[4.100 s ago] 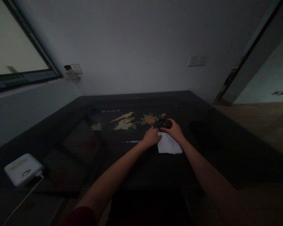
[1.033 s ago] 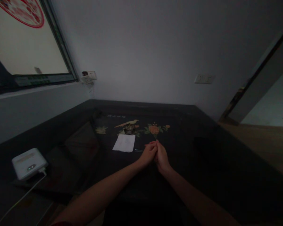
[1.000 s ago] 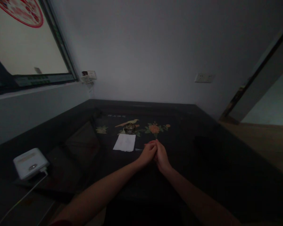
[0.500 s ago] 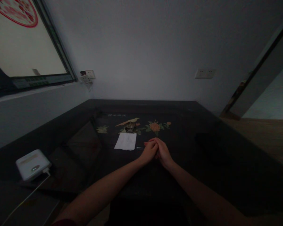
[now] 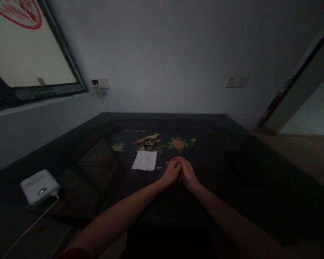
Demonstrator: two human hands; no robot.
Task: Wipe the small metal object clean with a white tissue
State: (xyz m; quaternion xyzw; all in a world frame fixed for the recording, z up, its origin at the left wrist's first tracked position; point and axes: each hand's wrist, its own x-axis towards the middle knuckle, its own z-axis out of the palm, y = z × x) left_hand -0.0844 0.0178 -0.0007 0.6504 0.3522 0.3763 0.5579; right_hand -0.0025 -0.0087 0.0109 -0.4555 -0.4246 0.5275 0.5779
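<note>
My left hand and my right hand rest side by side on the dark glass table, touching each other. The fingers of both are curled and pressed together, and I see nothing in them. Just left of my left hand a white folded tissue lies flat. Behind the tissue stands a small dark round object, on the painted bird and flower picture under the glass.
A white box-shaped device with a white cable sits at the table's left edge. A window and wall sockets are on the left, another socket on the back wall. A doorway opens at the right.
About four seconds ago both hands held the round object and the tissue; these now lie on the table to the left. Over the last second the joined hands have stayed still.
</note>
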